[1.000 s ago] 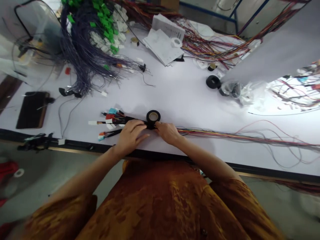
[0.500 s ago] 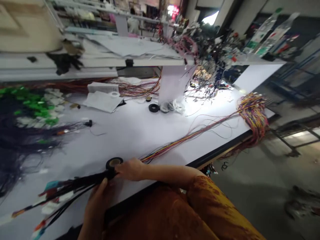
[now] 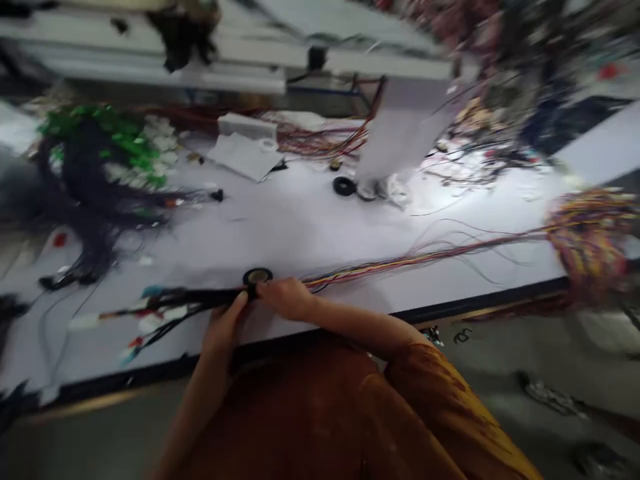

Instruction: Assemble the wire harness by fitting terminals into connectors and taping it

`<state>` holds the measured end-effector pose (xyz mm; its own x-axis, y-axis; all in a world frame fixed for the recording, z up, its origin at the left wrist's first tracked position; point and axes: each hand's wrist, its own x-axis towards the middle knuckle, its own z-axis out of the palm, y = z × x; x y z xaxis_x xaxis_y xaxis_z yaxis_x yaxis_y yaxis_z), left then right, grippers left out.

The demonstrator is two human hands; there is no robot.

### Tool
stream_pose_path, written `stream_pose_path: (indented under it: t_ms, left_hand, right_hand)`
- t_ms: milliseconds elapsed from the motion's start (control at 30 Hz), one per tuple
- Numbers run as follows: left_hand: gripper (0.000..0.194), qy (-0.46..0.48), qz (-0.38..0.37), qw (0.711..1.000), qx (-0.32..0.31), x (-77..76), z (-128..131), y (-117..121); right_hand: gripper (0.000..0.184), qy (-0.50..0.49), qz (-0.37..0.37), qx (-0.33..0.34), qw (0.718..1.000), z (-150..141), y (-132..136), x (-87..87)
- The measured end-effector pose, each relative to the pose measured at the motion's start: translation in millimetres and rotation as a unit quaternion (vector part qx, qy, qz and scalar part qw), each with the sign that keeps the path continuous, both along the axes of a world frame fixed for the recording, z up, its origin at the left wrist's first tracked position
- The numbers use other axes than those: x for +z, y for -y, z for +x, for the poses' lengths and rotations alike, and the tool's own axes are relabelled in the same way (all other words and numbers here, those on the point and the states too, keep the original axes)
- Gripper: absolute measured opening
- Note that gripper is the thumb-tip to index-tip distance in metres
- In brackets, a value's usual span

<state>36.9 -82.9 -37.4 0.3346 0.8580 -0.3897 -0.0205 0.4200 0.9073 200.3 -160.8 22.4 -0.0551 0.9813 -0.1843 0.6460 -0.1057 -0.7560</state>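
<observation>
White-covered tabletop (image 3: 310, 230) is seen running across the view, its black near edge (image 3: 320, 337) passing just below the hands. A black-wrapped wire harness (image 3: 200, 298) is held along that edge, its connectors fanned out to the left and its coloured wires (image 3: 410, 259) led right to a blurred coil (image 3: 587, 243) near the right end. The harness is pinched by the left hand (image 3: 220, 327), the thumb pressed on top and the other fingers hidden beneath. The right hand (image 3: 285, 298) is laid over it, fingers pressed together, touching a roll of black tape (image 3: 257, 276) on the far side. Green-tagged connectors (image 3: 100, 137) are heaped well apart at the far left.
</observation>
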Motion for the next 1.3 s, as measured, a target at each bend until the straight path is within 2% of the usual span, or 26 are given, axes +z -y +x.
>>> stream_pose_path:
  t_ms: [67, 133, 167, 267, 333, 400, 467, 533, 667, 733, 900, 1000, 1067, 1133, 1200, 1300]
  left_hand:
    - [0.032, 0.046, -0.007, 0.999, 0.025, 1.3, 4, 1]
    - [0.035, 0.077, -0.002, 0.996, 0.045, 1.0, 7, 0]
    - [0.033, 0.098, 0.004, 0.994, 0.045, 0.8, 7, -1]
    - [0.031, 0.115, 0.04, 0.992, 0.03, 2.0, 6, -2]
    - [0.027, 0.11, 0.072, 0.991, 0.011, 3.5, 3, -3]
    - [0.023, 0.107, 0.101, 0.989, -0.01, 4.4, 1, -4]
    - [0.02, 0.104, 0.122, 0.987, -0.022, 5.0, 0, -6]
    - [0.018, 0.105, 0.139, 0.984, -0.031, 6.5, -1, -7]
    - [0.016, 0.105, 0.175, 0.977, -0.053, 15.3, -2, -8]
    - [0.017, 0.095, 0.198, 0.974, -0.061, 20.8, -3, -8]
    - [0.015, 0.082, 0.214, 0.971, -0.076, 26.7, -3, -9]
    - [0.013, 0.065, 0.211, 0.972, -0.075, 25.6, -5, -9]
    - [0.013, 0.06, 0.198, 0.975, -0.077, 24.1, -6, -8]
    - [0.014, 0.076, 0.171, 0.979, -0.082, 22.1, -8, -8]
    - [0.014, 0.103, 0.138, 0.981, -0.088, 19.7, -9, -8]
    - [0.015, 0.127, 0.111, 0.982, -0.086, 16.7, -9, -8]
  right_hand:
    - [0.026, 0.084, 0.004, 0.003, 0.996, -11, -5, -15.5]
    - [0.025, 0.17, 0.018, 0.0, 0.985, -14, -8, -22.6]
    - [0.024, 0.176, 0.021, 0.002, 0.984, -12, -11, -23.4]
    - [0.024, 0.062, -0.01, 0.005, 0.998, 12, -22, -19.9]
    - [0.026, -0.041, -0.072, -0.031, 0.996, 32, -33, -17.1]
    - [0.029, -0.141, -0.154, -0.062, 0.976, 47, -45, -16.0]
    - [0.032, -0.218, -0.214, -0.054, 0.951, 52, -57, -16.8]
    - [0.032, -0.246, -0.24, -0.026, 0.939, 51, -67, -18.5]
    - [0.019, -0.228, -0.264, 0.037, 0.936, 47, -81, -19.2]
    - [0.016, -0.226, -0.263, 0.026, 0.938, 47, -84, -17.4]
    - [0.015, -0.265, -0.242, -0.062, 0.931, 50, -91, -10.0]
    - [0.014, -0.282, -0.228, -0.077, 0.929, 53, -95, -5.0]
    - [0.014, -0.265, -0.208, -0.061, 0.94, 56, -96, -1.0]
    - [0.015, -0.213, -0.142, -0.03, 0.966, 58, -94, 4.0]
    - [0.02, -0.11, -0.031, 0.007, 0.993, 59, -90, 9.3]
    - [0.024, 0.076, 0.093, 0.014, 0.993, 55, -82, 15.2]
